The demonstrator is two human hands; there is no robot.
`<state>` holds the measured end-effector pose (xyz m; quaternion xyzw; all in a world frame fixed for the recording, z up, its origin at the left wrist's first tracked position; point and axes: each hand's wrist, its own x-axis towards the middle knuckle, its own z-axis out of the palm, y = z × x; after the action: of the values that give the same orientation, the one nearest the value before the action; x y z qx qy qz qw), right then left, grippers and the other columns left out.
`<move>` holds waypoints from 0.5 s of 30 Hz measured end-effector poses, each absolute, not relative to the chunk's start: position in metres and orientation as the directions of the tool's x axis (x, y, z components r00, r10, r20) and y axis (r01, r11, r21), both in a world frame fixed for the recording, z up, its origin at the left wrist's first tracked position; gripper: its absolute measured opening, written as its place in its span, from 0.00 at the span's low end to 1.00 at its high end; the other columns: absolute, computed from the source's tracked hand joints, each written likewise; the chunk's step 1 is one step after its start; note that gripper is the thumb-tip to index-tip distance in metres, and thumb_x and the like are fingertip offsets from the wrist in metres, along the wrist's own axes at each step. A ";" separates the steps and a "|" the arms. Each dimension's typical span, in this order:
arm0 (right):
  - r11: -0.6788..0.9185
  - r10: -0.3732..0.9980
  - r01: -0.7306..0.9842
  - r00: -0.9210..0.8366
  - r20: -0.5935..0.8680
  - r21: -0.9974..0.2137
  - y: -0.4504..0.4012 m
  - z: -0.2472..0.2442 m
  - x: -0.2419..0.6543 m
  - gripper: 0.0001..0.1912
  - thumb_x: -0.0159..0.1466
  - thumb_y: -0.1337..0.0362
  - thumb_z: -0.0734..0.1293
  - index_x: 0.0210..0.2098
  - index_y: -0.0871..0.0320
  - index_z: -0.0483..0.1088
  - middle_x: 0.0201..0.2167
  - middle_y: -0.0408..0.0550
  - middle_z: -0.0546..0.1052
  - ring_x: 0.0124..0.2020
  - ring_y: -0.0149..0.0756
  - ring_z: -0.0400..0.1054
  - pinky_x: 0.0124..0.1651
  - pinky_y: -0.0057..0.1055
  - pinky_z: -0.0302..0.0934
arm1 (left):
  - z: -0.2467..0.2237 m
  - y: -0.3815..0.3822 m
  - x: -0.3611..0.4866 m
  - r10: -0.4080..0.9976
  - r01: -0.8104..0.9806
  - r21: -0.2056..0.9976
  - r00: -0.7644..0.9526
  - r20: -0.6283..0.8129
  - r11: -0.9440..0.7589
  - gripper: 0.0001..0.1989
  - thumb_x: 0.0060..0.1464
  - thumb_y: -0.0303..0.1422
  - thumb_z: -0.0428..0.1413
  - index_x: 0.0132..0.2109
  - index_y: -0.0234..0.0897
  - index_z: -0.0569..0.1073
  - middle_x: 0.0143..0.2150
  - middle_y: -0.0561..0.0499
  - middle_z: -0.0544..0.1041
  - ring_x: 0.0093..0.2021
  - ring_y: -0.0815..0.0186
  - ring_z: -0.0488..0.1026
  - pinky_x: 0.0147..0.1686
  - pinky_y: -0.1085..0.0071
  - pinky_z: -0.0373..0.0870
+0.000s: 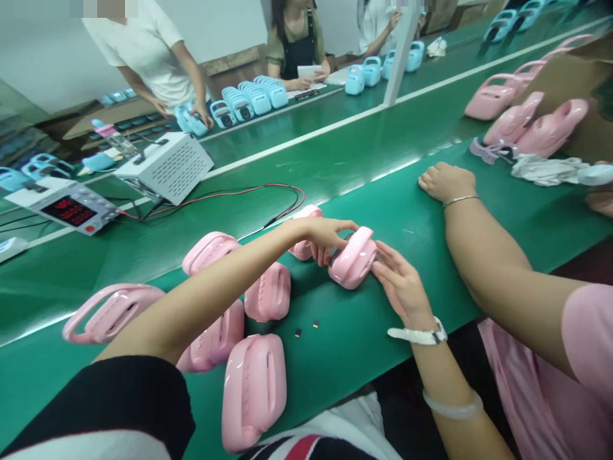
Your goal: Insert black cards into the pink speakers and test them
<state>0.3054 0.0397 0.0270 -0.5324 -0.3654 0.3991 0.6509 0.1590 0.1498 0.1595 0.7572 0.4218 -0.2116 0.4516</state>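
A pink portable speaker with a carrying handle is held tilted just above the green table. My left hand grips its far left side, with thumb and fingers curled round the edge. On the right side, the fingers of my right hand press against the casing. Part of another pink speaker shows behind my left hand. Two tiny dark cards, which look like memory cards, lie apart on the table below. More pink speakers stand close to my left forearm, which partly covers some of them.
A co-worker's fist rests on the table at right, near pink speakers and a white cloth. Red and black leads run from a power supply. Across the green bench, people sit or stand by blue speakers.
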 end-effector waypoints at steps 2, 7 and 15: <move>0.111 0.881 -0.108 0.471 0.048 -0.988 0.032 0.028 0.301 0.15 0.55 0.53 0.74 0.36 0.56 0.75 0.38 0.47 0.77 0.41 0.41 0.71 0.47 0.43 0.67 | 0.175 0.140 0.149 0.587 0.804 0.502 0.583 -0.562 -0.318 0.30 0.64 0.39 0.46 0.69 0.41 0.49 0.24 0.53 0.74 0.26 0.61 0.77 0.31 0.68 0.74; -0.064 0.875 -0.161 0.466 -0.134 -0.985 0.027 0.037 0.297 0.17 0.43 0.54 0.78 0.23 0.59 0.75 0.22 0.43 0.74 0.25 0.33 0.66 0.33 0.35 0.66 | 0.224 0.056 0.074 0.795 0.665 0.461 0.580 0.178 -0.588 0.13 0.62 0.32 0.50 0.51 0.39 0.74 0.27 0.53 0.77 0.28 0.65 0.75 0.31 0.72 0.70; -0.225 0.853 -0.127 0.454 -0.258 -0.966 0.024 0.053 0.306 0.12 0.41 0.56 0.79 0.20 0.52 0.75 0.23 0.46 0.73 0.27 0.37 0.67 0.36 0.45 0.69 | 0.103 -0.131 -0.028 0.964 0.551 0.813 -0.058 0.260 -0.187 0.14 0.59 0.29 0.54 0.51 0.42 0.75 0.48 0.47 0.80 0.49 0.58 0.78 0.49 0.64 0.76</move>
<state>0.3059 0.0244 0.0528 -0.6466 -0.2805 0.4408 0.5558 -0.0276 -0.1309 0.1030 0.6422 0.5897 0.4255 0.2425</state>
